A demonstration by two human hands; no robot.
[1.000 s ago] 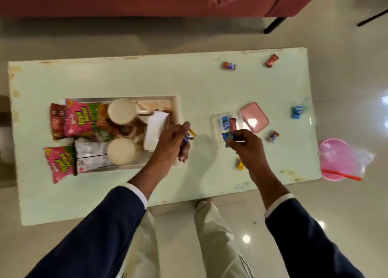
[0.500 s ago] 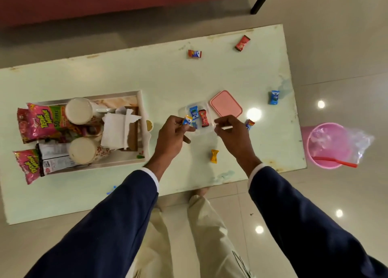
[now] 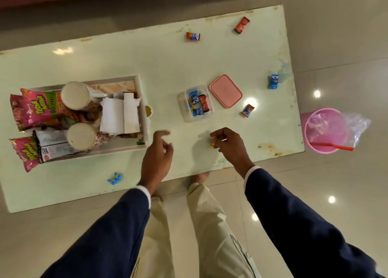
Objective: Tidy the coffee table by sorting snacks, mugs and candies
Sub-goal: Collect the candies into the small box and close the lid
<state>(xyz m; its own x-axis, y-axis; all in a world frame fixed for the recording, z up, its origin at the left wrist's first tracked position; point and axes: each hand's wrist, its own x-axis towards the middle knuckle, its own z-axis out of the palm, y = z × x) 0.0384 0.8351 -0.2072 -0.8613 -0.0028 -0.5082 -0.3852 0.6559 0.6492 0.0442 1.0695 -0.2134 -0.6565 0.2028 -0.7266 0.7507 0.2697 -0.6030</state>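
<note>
A clear plastic box (image 3: pixel 184 114) in the middle of the pale green table (image 3: pixel 159 63) holds several blue and red candies. Its pink lid (image 3: pixel 225 90) lies just to its right. My right hand (image 3: pixel 230 144) is below the box, pinching a yellow candy (image 3: pixel 212 141) at the tabletop. My left hand (image 3: pixel 157 155) hovers between the tray and the box, fingers loosely apart and holding nothing. Loose candies lie about: a blue one (image 3: pixel 115 178) near the front edge, a blue one (image 3: pixel 273 81) and a red-blue one (image 3: pixel 248 110) at right, two red ones (image 3: pixel 192 36) (image 3: pixel 241 25) at the back.
A white tray (image 3: pixel 143 118) at left carries pink snack packets (image 3: pixel 34 110), two mugs (image 3: pixel 76 95) (image 3: pixel 81 136) and white napkins (image 3: pixel 119 116). A pink bin (image 3: pixel 324 131) with a plastic liner stands on the floor past the table's right end. A red sofa runs along the back.
My left hand has left the box and drawn back toward me, now without a candy. My right hand moved down from the box to the yellow candy and pinched it.
</note>
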